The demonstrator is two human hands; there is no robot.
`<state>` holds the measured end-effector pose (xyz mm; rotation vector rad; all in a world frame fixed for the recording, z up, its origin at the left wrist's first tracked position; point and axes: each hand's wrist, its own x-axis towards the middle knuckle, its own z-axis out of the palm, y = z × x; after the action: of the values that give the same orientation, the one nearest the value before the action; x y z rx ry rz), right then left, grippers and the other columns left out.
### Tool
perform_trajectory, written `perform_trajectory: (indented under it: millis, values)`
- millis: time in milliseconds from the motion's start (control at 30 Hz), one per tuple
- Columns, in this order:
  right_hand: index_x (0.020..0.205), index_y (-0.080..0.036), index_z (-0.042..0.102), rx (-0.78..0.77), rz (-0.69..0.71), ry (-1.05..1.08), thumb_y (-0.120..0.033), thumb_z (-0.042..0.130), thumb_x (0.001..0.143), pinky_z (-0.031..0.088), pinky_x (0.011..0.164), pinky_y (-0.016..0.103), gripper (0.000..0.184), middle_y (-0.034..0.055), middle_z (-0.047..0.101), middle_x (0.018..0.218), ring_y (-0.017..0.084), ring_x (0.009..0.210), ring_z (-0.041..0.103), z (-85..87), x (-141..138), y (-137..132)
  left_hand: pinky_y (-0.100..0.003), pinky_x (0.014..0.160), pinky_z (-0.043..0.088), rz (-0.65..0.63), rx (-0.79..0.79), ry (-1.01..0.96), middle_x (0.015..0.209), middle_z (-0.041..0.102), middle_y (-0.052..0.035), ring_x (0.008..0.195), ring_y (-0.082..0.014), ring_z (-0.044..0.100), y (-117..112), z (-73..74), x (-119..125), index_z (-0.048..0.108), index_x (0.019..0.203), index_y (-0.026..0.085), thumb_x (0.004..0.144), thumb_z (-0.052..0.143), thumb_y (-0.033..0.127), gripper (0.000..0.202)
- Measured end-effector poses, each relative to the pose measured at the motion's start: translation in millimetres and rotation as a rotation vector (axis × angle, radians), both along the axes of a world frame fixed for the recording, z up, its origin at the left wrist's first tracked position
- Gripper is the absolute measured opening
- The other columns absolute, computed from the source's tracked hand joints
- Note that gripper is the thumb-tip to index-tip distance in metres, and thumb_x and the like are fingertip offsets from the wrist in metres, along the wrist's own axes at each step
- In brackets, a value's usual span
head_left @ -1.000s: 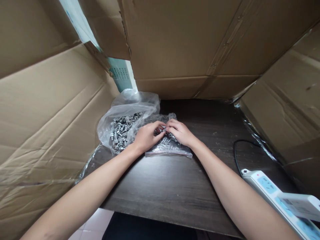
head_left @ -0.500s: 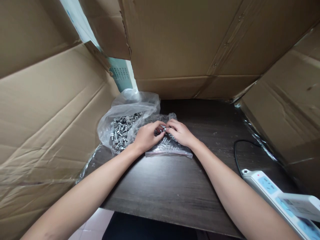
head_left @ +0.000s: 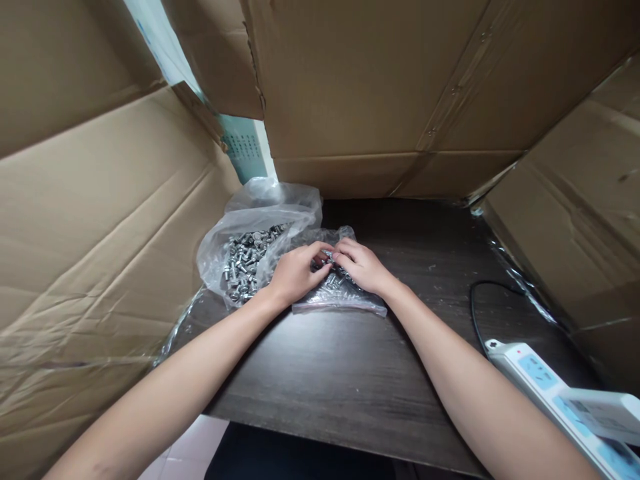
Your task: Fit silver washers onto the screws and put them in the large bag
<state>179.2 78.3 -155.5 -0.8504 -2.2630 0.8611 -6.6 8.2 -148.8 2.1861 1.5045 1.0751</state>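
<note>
Near the middle of the table, my left hand (head_left: 299, 272) is closed, its thumb and fingers bent together over a clear plastic zip bag (head_left: 340, 307). Facing it, my right hand (head_left: 361, 268) has its fingers pinched together, the fingertips of both hands almost meeting. Shiny small metal shows between the fingertips, too small to name. Loose screws (head_left: 336, 283) lie on or in the zip bag under the hands. To the left of my left hand, a larger clear plastic bag (head_left: 213, 250) gapes wide, filled with silvery flanged bolts (head_left: 243, 261).
Cardboard walls (head_left: 360, 87) enclose the dark wooden table (head_left: 320, 373) at the back and both sides. A white power strip (head_left: 537, 373) with a black cable (head_left: 473, 307) lies at the right, a white adapter (head_left: 603, 410) on it.
My fingers have shifted slightly over the small metal pieces. Both hands stay in the same place, and the bags have not moved; the view has drifted a little.
</note>
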Motion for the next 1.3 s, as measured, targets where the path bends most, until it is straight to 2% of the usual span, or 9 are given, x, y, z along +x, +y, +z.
perform_trajectory:
  millis: [200, 467, 633, 867, 1100, 1300]
  values:
    - [0.073, -0.019, 0.056, 0.016, 0.004, -0.010, -0.032, 0.045, 0.101, 0.040, 0.076, 0.032, 0.033, 0.0046, 0.057, 0.087, 0.018, 0.083, 0.057, 1.7, -1.1, -2.4, -0.031, 0.079, 0.054, 0.009, -0.003, 0.022, 0.091, 0.075, 0.0003, 0.086, -0.0198, 0.072, -0.6, 0.7, 0.5, 0.063, 0.115, 0.023, 0.086, 0.071, 0.017, 0.030]
    - [0.078, -0.019, 0.054, 0.015, -0.015, -0.022, -0.022, 0.051, 0.092, 0.038, 0.076, 0.031, 0.014, 0.0031, 0.057, 0.086, 0.019, 0.083, 0.055, 3.3, 0.2, -2.8, -0.028, 0.077, 0.053, 0.007, -0.002, 0.009, 0.092, 0.075, 0.0020, 0.085, -0.0178, 0.072, -0.3, 0.0, 0.3, 0.061, 0.119, 0.024, 0.088, 0.069, 0.018, 0.033]
    - [0.076, -0.019, 0.058, 0.049, 0.004, -0.018, -0.026, 0.047, 0.096, 0.039, 0.077, 0.032, 0.024, 0.0045, 0.058, 0.088, 0.018, 0.083, 0.057, 0.1, -0.7, -1.0, -0.028, 0.078, 0.053, -0.005, -0.012, 0.011, 0.093, 0.076, 0.0021, 0.086, -0.0177, 0.073, -0.7, 1.4, 0.3, 0.058, 0.123, 0.023, 0.088, 0.069, 0.017, 0.038]
    - [0.073, -0.018, 0.060, 0.021, 0.011, -0.001, -0.034, 0.044, 0.101, 0.039, 0.076, 0.031, 0.036, 0.0047, 0.058, 0.087, 0.017, 0.081, 0.057, 2.0, -1.1, -2.6, -0.029, 0.078, 0.054, -0.008, -0.008, 0.016, 0.093, 0.076, 0.0016, 0.085, -0.0182, 0.073, -0.6, 1.7, 0.6, 0.059, 0.122, 0.023, 0.088, 0.070, 0.018, 0.036]
    - [0.076, -0.019, 0.055, 0.015, -0.010, 0.002, -0.025, 0.052, 0.092, 0.037, 0.074, 0.031, 0.017, 0.0025, 0.056, 0.083, 0.018, 0.080, 0.054, 2.8, 0.0, -2.1, -0.028, 0.077, 0.054, -0.004, -0.021, 0.001, 0.093, 0.076, 0.0019, 0.085, -0.0171, 0.073, -0.8, 2.1, 0.6, 0.058, 0.122, 0.022, 0.088, 0.068, 0.018, 0.035]
    - [0.072, -0.018, 0.058, 0.041, 0.011, 0.006, -0.030, 0.047, 0.098, 0.039, 0.075, 0.031, 0.030, 0.0040, 0.058, 0.086, 0.017, 0.080, 0.057, 0.8, -1.1, -1.8, -0.028, 0.078, 0.054, -0.010, -0.017, 0.008, 0.092, 0.075, 0.0019, 0.086, -0.0171, 0.073, -1.2, 2.1, 0.8, 0.058, 0.124, 0.023, 0.087, 0.068, 0.016, 0.038]
